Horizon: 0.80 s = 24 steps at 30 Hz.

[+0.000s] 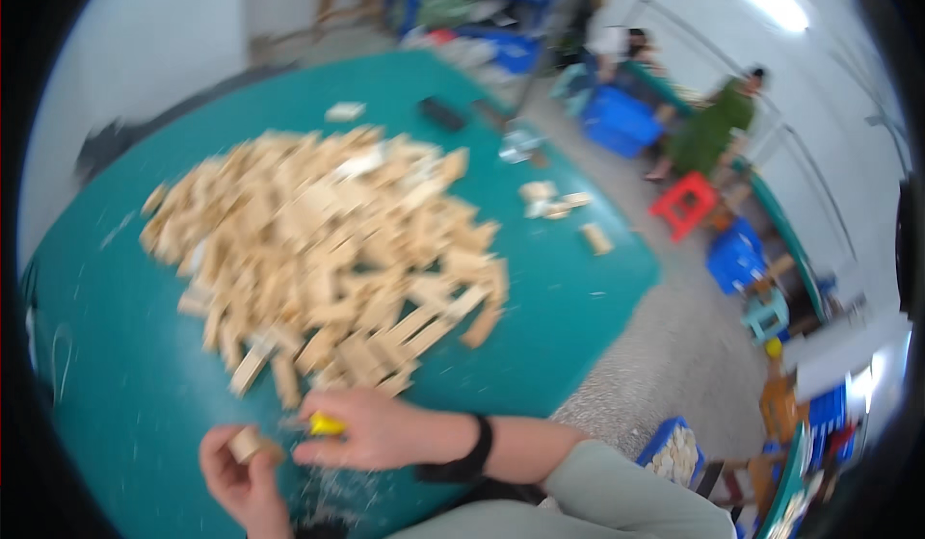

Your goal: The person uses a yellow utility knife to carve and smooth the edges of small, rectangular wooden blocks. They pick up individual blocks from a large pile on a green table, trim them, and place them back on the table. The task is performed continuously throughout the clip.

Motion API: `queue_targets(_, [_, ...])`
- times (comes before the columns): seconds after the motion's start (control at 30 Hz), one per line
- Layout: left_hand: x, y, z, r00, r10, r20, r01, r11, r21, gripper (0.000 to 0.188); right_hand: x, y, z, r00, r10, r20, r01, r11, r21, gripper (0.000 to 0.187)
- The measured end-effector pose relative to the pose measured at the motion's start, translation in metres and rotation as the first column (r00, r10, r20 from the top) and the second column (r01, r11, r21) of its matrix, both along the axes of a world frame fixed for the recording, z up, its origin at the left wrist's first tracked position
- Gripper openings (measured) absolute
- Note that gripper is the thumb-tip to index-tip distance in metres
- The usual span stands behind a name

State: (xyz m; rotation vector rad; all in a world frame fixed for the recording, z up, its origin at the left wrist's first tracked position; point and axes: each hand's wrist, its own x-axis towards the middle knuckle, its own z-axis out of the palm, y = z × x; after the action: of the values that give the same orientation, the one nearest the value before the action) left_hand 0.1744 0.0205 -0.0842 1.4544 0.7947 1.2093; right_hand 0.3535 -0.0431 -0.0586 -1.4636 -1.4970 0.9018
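Observation:
At the near edge of the green table, my left hand [236, 476] pinches a small pale wooden block [247, 444] between thumb and fingers. Close beside it, my right hand [381, 430] is closed around a small yellow-handled tool [327, 424]. A greyish tip seems to point from that tool toward my left hand, but blur hides its kind. Just beyond both hands spreads a large heap of pale wooden blocks [323, 240]. Whitish shavings or dust [347, 491] lie on the tabletop beneath my right hand.
The green table [125, 346] carries a few separate blocks [595, 238] at its right and a dark object [441, 113] at the far side. Beyond stand a red stool [684, 205], blue bins [621, 120] and people at another table. A block-filled blue bin [674, 454] stands lower right.

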Motion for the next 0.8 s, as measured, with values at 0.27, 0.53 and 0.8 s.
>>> queue_targets(0.27, [0.009,-0.015,0.023,0.933,-0.219,0.284,0.303,0.906,-0.297,0.014,0.0,-0.003,-0.013,0.999,0.005,-0.034,0.0,0.99,0.142,0.029])
queue_targets(0.53, [0.003,-0.01,0.014,0.959,-0.237,0.158,0.275,0.911,-0.306,0.022,-0.001,-0.003,-0.003,0.996,-0.029,-0.082,0.043,0.984,0.174,0.027])
queue_targets(0.8, [0.016,-0.013,0.004,0.959,-0.257,0.115,0.277,0.936,-0.218,0.036,-0.004,-0.006,-0.007,0.998,-0.032,-0.053,0.042,0.979,0.197,0.026])
